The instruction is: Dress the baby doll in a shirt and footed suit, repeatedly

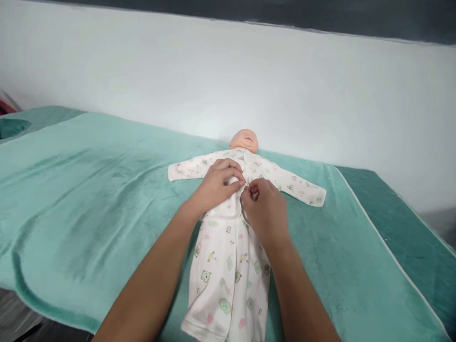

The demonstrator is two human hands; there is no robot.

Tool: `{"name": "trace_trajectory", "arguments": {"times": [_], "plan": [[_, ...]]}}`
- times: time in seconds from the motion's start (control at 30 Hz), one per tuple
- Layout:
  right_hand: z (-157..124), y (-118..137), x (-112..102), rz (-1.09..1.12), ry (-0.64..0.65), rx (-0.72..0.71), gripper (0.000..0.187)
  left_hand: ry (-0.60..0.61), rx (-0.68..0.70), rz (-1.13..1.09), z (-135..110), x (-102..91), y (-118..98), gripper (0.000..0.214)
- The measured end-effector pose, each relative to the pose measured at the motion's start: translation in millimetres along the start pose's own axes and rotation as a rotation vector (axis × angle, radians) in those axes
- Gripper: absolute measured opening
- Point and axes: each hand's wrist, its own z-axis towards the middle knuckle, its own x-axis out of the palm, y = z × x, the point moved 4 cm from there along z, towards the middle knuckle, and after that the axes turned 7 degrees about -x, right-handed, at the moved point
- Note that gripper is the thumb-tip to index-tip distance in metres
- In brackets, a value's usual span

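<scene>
A baby doll (244,140) lies on its back on a teal blanket (89,190), head toward the wall. It wears a white patterned romper (228,266) with both sleeves spread out sideways. My left hand (217,183) and my right hand (265,206) meet over the doll's chest. Both pinch the romper's front edges at the middle closure, fingers curled tight on the cloth. The exact spot under my fingertips is hidden.
The blanket covers a bed or table that runs along a white wall (285,85). A darker teal sheet (402,228) shows at the right. The blanket's near edge (42,308) hangs at the lower left.
</scene>
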Motion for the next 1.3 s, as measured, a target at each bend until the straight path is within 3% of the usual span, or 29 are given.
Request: {"name": "trace_trajectory", "arguments": {"times": [0.13,0.27,0.4,0.6,0.83,1.17,1.3], "plan": [[-1,-12,-3,0.344,0.026,0.135,0.011,0.006,0.038,0.044,-1,0.3,-3,0.004],[-3,-20,-2,0.691,-0.024,0.250,0.013,0.008,0.043,0.007,-2,1.2,-5,0.013],[-4,-18,0,0.804,-0.076,0.250,0.014,0.010,0.033,-0.158,-1,1.3,-7,0.015],[-6,-16,2,0.839,-0.116,0.242,0.014,0.020,0.015,-0.287,0,1.2,-7,0.016],[-7,-15,1,0.801,-0.077,0.207,0.017,0.037,-0.025,-0.296,0,2.7,-3,0.019],[-7,-10,1,0.567,-0.043,0.051,0.014,0.086,-0.008,-0.185,1,1.9,-6,0.032],[-7,-7,2,0.412,-0.005,-0.010,0.019,0.084,-0.054,-0.181,1,3.5,-5,0.028]]}}
